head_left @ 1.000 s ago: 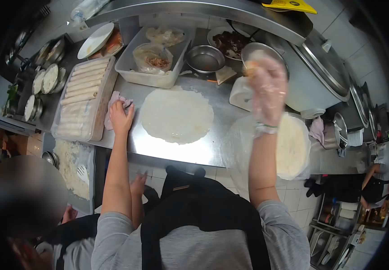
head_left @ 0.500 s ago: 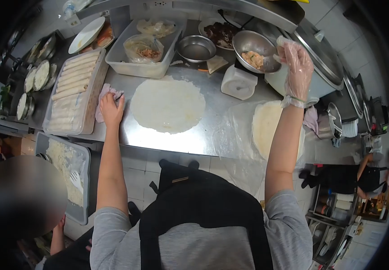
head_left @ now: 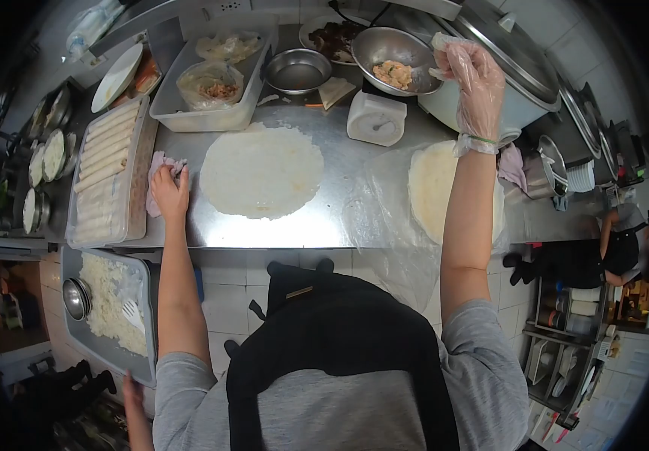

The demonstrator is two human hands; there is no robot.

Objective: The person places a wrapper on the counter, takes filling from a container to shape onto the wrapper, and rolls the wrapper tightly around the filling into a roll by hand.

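My left hand (head_left: 170,193) is closed on a crumpled pink cloth (head_left: 154,197) lying on the steel counter. To its left stands a clear container (head_left: 138,195) of pale rolls (head_left: 105,154); to its right lies a thin, round dough sheet (head_left: 260,171). My right hand (head_left: 476,89), in a clear plastic glove, is raised at the right of a metal bowl (head_left: 373,49) with orange-pink filling (head_left: 393,74). Its fingers are curled together, and what they hold, if anything, I cannot make out. Below that arm, more pale sheets (head_left: 431,188) lie on plastic film.
Behind the dough sheet stand a plastic tub (head_left: 249,105) with bagged food, a shallow metal bowl (head_left: 298,71) and a white scale (head_left: 376,120). A large lidded pot (head_left: 520,105) is at the right. Another person's hand (head_left: 133,391) shows beside a grey tray (head_left: 148,301) of white shreds.
The view has shifted, so the counter items sit further left. The person at the lower left has moved mostly out of sight. My left hand stays on the cloth; my right stays raised by the bowl.
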